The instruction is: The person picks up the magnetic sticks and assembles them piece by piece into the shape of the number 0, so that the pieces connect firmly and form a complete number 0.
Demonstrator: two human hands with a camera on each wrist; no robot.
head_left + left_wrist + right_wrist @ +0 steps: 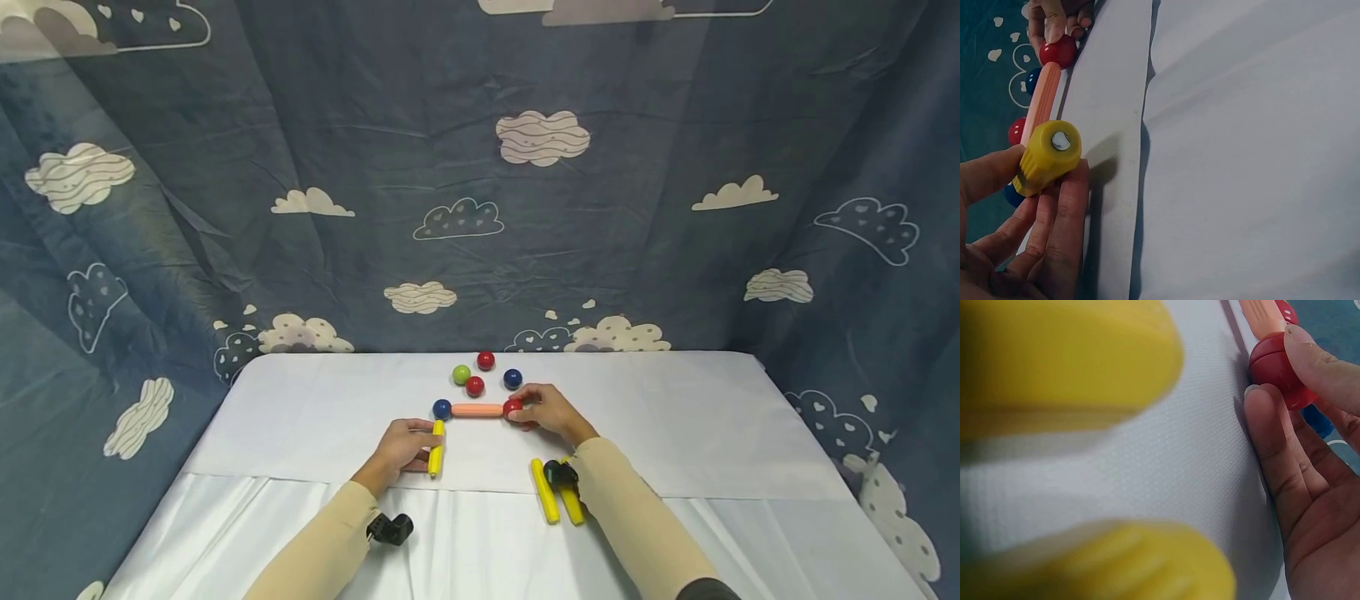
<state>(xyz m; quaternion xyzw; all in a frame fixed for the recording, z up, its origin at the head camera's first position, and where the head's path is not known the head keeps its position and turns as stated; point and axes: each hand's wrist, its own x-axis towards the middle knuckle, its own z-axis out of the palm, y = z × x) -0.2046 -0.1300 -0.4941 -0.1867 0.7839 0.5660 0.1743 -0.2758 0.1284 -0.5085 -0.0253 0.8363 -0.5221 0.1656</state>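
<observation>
An orange stick (477,410) lies between a blue ball (442,409) at its left end and a red ball (513,407) at its right end. The left hand (401,447) pinches a yellow stick (436,450) between thumb and fingers, its far end at the blue ball; whether they touch, I cannot tell. In the left wrist view the yellow stick (1049,156) points its metal-tipped end at the camera. The right hand (551,412) grips the red ball, and in the right wrist view thumb and fingers hold that ball (1275,369).
Behind the orange stick stand a green ball (461,375), two red balls (486,361) and another blue ball (513,379). Two yellow sticks (545,492) lie beside the right forearm, partly under its wrist camera. A patterned curtain (600,208) rises behind the white table (675,417).
</observation>
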